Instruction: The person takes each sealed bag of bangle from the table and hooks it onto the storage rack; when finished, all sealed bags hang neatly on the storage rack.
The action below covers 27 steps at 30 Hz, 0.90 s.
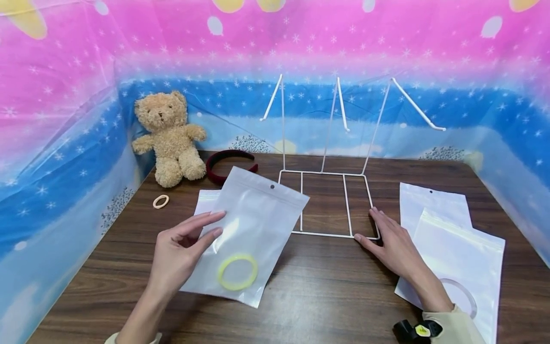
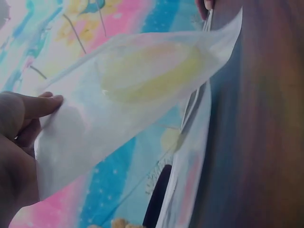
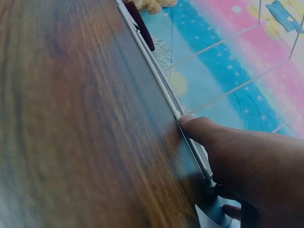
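Note:
My left hand (image 1: 178,251) pinches the left edge of a translucent zip bag (image 1: 262,220) between thumb and fingers, tilted above the table. A yellow ring (image 1: 237,272) shows through its lower part; the left wrist view shows the same bag (image 2: 85,123) raised off the surface. My right hand (image 1: 397,246) rests at the front right corner of a white wire rack (image 1: 326,234), thumb touching the front bar and fingers lying along the right side. In the right wrist view the thumb (image 3: 202,128) touches the rack's bar. Another bag (image 1: 206,198) lies partly hidden behind the held one.
Two more white bags (image 1: 466,253) overlap at the right, the nearer with a pale ring (image 1: 468,294) in it. A teddy bear (image 1: 167,138), a dark red headband (image 1: 212,165) and a small beige ring (image 1: 161,201) are at the left. The rack's three upright prongs (image 1: 282,124) stand behind.

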### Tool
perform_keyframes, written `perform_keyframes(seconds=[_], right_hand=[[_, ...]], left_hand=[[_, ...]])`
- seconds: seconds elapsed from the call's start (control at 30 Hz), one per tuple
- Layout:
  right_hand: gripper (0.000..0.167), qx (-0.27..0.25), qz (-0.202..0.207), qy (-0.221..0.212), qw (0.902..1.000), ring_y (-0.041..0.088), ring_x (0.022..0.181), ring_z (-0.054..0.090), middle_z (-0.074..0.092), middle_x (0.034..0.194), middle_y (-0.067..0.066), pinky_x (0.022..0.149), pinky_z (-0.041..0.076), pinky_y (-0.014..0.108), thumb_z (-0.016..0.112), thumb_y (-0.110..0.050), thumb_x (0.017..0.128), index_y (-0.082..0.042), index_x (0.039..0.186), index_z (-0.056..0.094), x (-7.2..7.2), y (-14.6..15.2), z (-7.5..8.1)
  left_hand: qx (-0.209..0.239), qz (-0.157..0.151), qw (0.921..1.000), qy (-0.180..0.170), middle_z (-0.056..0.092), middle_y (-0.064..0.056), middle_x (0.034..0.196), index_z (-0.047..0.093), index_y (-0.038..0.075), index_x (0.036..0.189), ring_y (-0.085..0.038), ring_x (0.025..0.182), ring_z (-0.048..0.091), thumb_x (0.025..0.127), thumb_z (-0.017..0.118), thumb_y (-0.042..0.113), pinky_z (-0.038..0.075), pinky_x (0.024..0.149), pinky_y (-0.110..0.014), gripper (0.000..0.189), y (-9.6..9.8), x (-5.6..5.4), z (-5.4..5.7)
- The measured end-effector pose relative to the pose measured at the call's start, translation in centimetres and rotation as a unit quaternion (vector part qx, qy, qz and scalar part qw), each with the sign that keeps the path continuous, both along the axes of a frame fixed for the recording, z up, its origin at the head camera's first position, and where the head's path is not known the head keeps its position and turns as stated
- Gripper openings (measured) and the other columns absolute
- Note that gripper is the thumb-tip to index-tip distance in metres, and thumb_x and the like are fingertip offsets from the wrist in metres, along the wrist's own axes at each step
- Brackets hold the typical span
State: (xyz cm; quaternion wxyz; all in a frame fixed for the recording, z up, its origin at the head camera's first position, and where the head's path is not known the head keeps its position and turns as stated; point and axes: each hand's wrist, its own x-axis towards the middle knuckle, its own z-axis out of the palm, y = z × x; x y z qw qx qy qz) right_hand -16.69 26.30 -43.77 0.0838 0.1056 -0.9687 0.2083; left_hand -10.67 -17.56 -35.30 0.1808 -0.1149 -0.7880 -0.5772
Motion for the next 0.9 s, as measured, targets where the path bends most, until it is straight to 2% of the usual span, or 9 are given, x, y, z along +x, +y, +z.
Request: perform_keyframes(seconds=[0.07, 0.17, 0.23, 0.27, 0.43, 0.57, 0.67, 0.77, 0.9], right_hand=[[0.089, -0.002, 0.000, 0.000, 1.0000, 0.046, 0.137, 0.031, 0.033, 0.151, 0.027, 0.104, 0.025, 0.065, 0.060, -0.056, 0.091, 0.002, 0.151, 0.031, 0.0, 0.0, 0.0], [0.088, -0.002, 0.000, 0.002, 1.0000, 0.045, 0.137, 0.031, 0.033, 0.151, 0.027, 0.104, 0.026, 0.065, 0.061, -0.056, 0.091, 0.002, 0.151, 0.032, -0.1, 0.1, -0.1], [0.089, -0.001, 0.000, 0.003, 1.0000, 0.045, 0.137, 0.031, 0.034, 0.151, 0.026, 0.104, 0.026, 0.065, 0.061, -0.057, 0.091, 0.002, 0.151, 0.032, -0.1, 0.1, -0.1], [0.089, 0.000, -0.001, 0.003, 1.0000, 0.045, 0.137, 0.031, 0.034, 0.151, 0.026, 0.104, 0.025, 0.065, 0.061, -0.057, 0.091, 0.002, 0.151, 0.032, -0.1, 0.0, -0.1], [0.089, 0.003, -0.004, 0.003, 1.0000, 0.045, 0.137, 0.031, 0.034, 0.151, 0.026, 0.105, 0.025, 0.065, 0.061, -0.058, 0.090, 0.002, 0.150, 0.033, 0.0, 0.0, 0.0], [0.089, 0.005, -0.005, 0.003, 1.0000, 0.045, 0.137, 0.031, 0.034, 0.151, 0.026, 0.104, 0.025, 0.065, 0.060, -0.058, 0.091, 0.002, 0.150, 0.033, -0.1, 0.1, 0.0], [0.089, 0.004, -0.005, 0.003, 1.0000, 0.045, 0.137, 0.031, 0.034, 0.151, 0.027, 0.104, 0.025, 0.066, 0.060, -0.058, 0.091, 0.002, 0.150, 0.033, -0.1, 0.1, 0.0], [0.089, 0.003, -0.006, 0.000, 1.0000, 0.045, 0.137, 0.031, 0.034, 0.151, 0.027, 0.103, 0.025, 0.066, 0.060, -0.058, 0.091, 0.002, 0.151, 0.033, -0.1, 0.1, -0.1], [0.089, 0.005, -0.006, -0.004, 1.0000, 0.045, 0.137, 0.030, 0.034, 0.151, 0.027, 0.104, 0.025, 0.066, 0.059, -0.059, 0.091, 0.002, 0.151, 0.032, -0.1, 0.1, -0.1]], left_hand=[[0.019, -0.006, 0.9997, 0.014, 0.070, 0.004, 0.115, 0.076, 0.020, 0.113, -0.011, 0.074, 0.055, 0.084, 0.078, 0.012, 0.036, 0.047, -0.021, 0.031, 0.4, -0.7, 0.4], [0.050, -0.018, 0.9979, 0.037, 0.071, -0.003, 0.112, 0.076, 0.015, 0.113, -0.012, 0.059, 0.039, 0.084, 0.077, 0.007, 0.027, 0.044, -0.023, 0.030, 1.0, -1.4, 1.2], [0.075, -0.030, 0.9953, 0.054, 0.071, -0.006, 0.095, 0.075, 0.009, 0.114, -0.013, 0.055, 0.031, 0.084, 0.076, 0.003, 0.023, 0.043, -0.024, 0.030, 1.2, -1.9, 1.6], [0.087, -0.035, 0.9937, 0.060, 0.071, -0.007, 0.095, 0.074, 0.007, 0.114, -0.013, 0.053, 0.027, 0.084, 0.076, 0.001, 0.022, 0.043, -0.024, 0.031, 1.4, -2.1, 1.8], [0.168, -0.049, 0.9813, 0.080, 0.069, -0.012, 0.081, 0.071, -0.005, 0.114, -0.011, 0.049, 0.045, 0.082, 0.076, -0.004, 0.036, 0.041, -0.020, 0.032, 1.8, -3.3, 2.6], [0.222, -0.055, 0.9701, 0.081, 0.068, -0.013, 0.069, 0.070, -0.007, 0.114, -0.012, 0.054, 0.059, 0.081, 0.077, -0.004, 0.047, 0.046, -0.020, 0.034, 2.2, -4.1, 3.4], [0.251, -0.068, 0.9628, 0.073, 0.073, -0.015, 0.090, 0.069, -0.006, 0.115, -0.016, 0.070, 0.070, 0.081, 0.076, -0.005, 0.055, 0.057, -0.024, 0.035, 2.5, -4.6, 3.9], [0.273, -0.076, 0.9564, 0.071, 0.071, -0.015, 0.109, 0.069, -0.006, 0.116, -0.019, 0.084, 0.072, 0.081, 0.075, -0.007, 0.057, 0.065, -0.026, 0.035, 2.6, -4.9, 4.1], [0.290, -0.080, 0.9505, 0.077, 0.069, -0.015, 0.114, 0.068, -0.008, 0.116, -0.020, 0.089, 0.072, 0.081, 0.074, -0.010, 0.057, 0.069, -0.026, 0.035, 2.7, -5.1, 4.2]])
